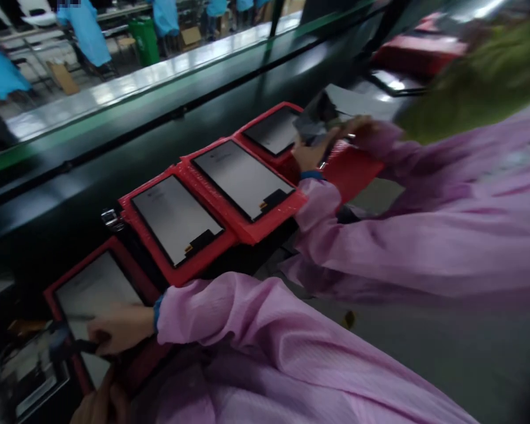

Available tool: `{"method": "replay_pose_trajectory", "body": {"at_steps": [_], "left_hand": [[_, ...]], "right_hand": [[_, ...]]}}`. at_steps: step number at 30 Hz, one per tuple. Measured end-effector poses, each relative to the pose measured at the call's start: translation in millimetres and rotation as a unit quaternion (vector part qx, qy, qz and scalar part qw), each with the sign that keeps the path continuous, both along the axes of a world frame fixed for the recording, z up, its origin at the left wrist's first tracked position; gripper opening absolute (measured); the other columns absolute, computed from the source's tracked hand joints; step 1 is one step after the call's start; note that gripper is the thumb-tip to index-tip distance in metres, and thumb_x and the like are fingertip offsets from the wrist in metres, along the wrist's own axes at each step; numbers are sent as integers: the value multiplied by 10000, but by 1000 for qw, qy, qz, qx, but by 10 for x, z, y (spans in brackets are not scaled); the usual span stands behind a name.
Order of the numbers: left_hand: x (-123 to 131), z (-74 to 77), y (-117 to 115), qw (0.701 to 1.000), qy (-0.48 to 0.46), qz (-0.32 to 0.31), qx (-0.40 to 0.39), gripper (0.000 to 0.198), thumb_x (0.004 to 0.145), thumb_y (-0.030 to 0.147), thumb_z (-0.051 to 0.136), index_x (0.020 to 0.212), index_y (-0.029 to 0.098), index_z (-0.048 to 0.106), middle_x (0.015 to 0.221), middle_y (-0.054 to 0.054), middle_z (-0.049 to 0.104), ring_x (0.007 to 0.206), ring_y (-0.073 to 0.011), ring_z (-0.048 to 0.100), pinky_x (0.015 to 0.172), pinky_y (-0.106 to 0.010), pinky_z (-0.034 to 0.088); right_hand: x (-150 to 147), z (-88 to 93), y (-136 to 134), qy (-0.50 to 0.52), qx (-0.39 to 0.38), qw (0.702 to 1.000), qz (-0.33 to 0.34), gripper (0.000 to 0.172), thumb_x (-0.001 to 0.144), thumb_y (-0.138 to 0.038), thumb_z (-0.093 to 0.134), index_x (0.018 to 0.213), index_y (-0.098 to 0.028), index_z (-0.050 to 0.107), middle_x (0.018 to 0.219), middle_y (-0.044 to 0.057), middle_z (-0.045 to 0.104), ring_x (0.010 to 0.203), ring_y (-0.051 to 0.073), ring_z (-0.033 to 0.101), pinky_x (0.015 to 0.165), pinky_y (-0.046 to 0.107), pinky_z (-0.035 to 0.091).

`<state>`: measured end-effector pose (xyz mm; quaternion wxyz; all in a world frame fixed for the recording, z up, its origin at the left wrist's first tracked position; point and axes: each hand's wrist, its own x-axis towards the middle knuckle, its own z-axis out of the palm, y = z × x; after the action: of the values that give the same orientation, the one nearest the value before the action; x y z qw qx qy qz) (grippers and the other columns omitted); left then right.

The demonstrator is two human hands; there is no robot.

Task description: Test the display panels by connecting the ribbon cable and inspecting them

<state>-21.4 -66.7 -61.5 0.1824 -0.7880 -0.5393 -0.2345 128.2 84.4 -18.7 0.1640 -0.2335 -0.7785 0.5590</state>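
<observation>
Right hand (123, 330) across the near panel (99, 282), left hand (97, 406) low beside it

Clock laid flat on the head view, twelve at the top edge.

Near panel: at 8 o'clock from the middle, pale grey face, dark border, in a red tray (126, 259). Long axis runs roughly 11 to 5.

Right hand nearer. It comes in from 4 o'clock, blue cuff (157, 321) at the wrist, and covers part of the panel's lower half. The larger bare stretch of face lies towards 11 from it. Fingers curled in; a slim dark item (87, 347) by the fingertips. Blur here: cannot tell if pinched or only beside them.

Left hand below, about 7 from the right, cut by the bottom edge. Fingers bent near the panel's lower end; cannot tell whether they grip anything. The panel lies towards 12 from this hand. The two hands are close but apart.

Up towards 1 o'clock, a row in red holders: second panel (179, 221), third panel (242, 176), fourth panel (271, 129). Axes slant much like the near one.

Co-worker in pink sleeves (424, 241) at 2 to 3 o'clock, hands (311, 154) at the fourth panel's right side. A grey sheet (362, 103) beyond.

Far back, 11 o'clock: green bin (144, 41), blue-clad people.
</observation>
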Motion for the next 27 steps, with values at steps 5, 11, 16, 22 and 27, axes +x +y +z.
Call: {"method": "replay_pose_trajectory", "body": {"at_steps": [5,11,16,22,27], "left_hand": [[154,-49,-136,997,45,-1,66,501,890,93,600,1383,179,576,668,17,670,539,-133,598,586,-268,446],[279,-7,-224,999,7,31,37,299,907,113,550,1175,148,677,627,16,627,553,-120,573,616,-275,436],[332,-11,-279,999,-16,44,18,239,944,141,502,1087,154,693,660,6,654,580,-126,577,603,-291,428],[337,-62,-288,999,-33,39,12,206,970,164,497,1061,127,678,661,-1,642,584,-140,569,601,-303,421],[322,-89,-271,997,-50,31,40,230,979,171,477,1106,130,664,736,-20,703,613,-139,623,618,-293,458]], "right_hand": [[-110,107,-536,51,20,998,37,56,894,-260,654,867,-249,605,662,-73,595,736,113,614,563,174,400],[27,16,-960,45,21,998,37,78,952,-315,586,1008,-311,640,778,2,647,836,179,660,568,237,473],[138,-66,-1012,14,23,1000,13,175,1008,-331,506,1075,-262,653,926,53,675,889,176,663,668,278,551],[359,-78,-739,-18,55,997,-60,368,971,-395,596,1251,-157,589,1225,92,619,1042,190,637,892,396,571],[897,402,-670,-68,124,984,-108,255,982,-252,532,1212,-172,607,1121,87,656,873,145,651,829,319,567]]}}
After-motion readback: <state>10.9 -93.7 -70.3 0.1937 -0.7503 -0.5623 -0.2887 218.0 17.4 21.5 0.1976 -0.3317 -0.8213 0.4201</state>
